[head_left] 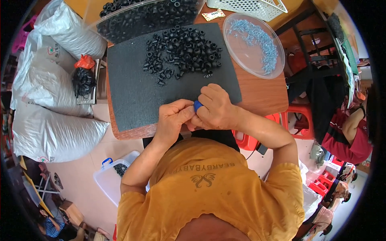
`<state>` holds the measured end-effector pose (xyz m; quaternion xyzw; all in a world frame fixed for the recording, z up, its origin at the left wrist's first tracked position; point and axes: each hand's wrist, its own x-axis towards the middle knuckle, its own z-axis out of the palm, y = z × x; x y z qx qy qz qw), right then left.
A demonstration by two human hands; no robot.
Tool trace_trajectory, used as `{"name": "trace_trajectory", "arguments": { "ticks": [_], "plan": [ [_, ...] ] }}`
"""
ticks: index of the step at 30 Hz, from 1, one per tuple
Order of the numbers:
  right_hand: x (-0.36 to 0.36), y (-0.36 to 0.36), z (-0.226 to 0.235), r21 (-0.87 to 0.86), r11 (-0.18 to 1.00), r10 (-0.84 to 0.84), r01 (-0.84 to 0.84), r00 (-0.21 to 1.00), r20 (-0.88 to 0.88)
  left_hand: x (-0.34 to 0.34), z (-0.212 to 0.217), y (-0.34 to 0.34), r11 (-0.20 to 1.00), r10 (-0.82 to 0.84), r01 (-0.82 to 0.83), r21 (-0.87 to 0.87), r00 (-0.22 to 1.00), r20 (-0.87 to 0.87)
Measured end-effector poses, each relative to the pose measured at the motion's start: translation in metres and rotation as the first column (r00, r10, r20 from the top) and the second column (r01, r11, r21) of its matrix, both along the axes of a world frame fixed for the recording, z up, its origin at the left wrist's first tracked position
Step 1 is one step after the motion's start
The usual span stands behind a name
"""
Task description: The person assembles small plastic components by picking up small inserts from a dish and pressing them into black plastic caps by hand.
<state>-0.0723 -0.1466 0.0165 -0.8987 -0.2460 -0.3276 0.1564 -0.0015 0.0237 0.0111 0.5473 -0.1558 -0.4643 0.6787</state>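
Note:
Both hands meet at the near edge of a dark grey mat [132, 88]. My left hand [172, 118] is closed in a pinch, its thumb and fingertips against the right hand. My right hand [217, 106] is curled into a fist, with a blue band or piece [197, 105] at its fingers. Whatever the fingers grip is hidden. Beyond the hands, a heap of small black ring-like plastic parts [193, 52] lies on the mat. A few tiny clear pieces [208, 75] sit at the heap's near side.
A clear bin [152, 24] of black parts stands behind the mat. To its right are a round tray [249, 66] of tiny bluish pieces and a white perforated basket [249, 9]. White sacks [60, 132] line the left; a clear box [108, 180] sits on the floor. Red stools [299, 120] are at right.

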Motion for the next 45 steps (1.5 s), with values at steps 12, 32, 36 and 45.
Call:
{"name": "trace_trajectory", "arguments": {
  "ticks": [12, 32, 36, 45],
  "plan": [
    [0.035, -0.119, 0.069, -0.11, 0.886, -0.389, 0.451, 0.85, 0.356, 0.027, 0.011, -0.016, 0.955, 0.217, -0.273, -0.119, 0.364, 0.906],
    [0.051, -0.165, 0.043, 0.05, 0.878, -0.477, 0.477, 0.879, -0.009, 0.066, 0.002, -0.065, 0.977, -0.102, -0.208, 0.045, -0.273, 0.956],
    [0.007, -0.086, 0.019, 0.11, 0.93, -0.32, 0.349, 0.922, -0.217, 0.055, 0.009, -0.052, 0.983, 0.006, -0.18, -0.042, -0.199, 0.98],
    [-0.004, -0.052, 0.001, -0.127, 0.934, -0.354, 0.335, 0.917, -0.184, 0.031, 0.0, -0.025, 0.985, -0.022, -0.172, 0.012, -0.059, 0.998]
  ]
}}
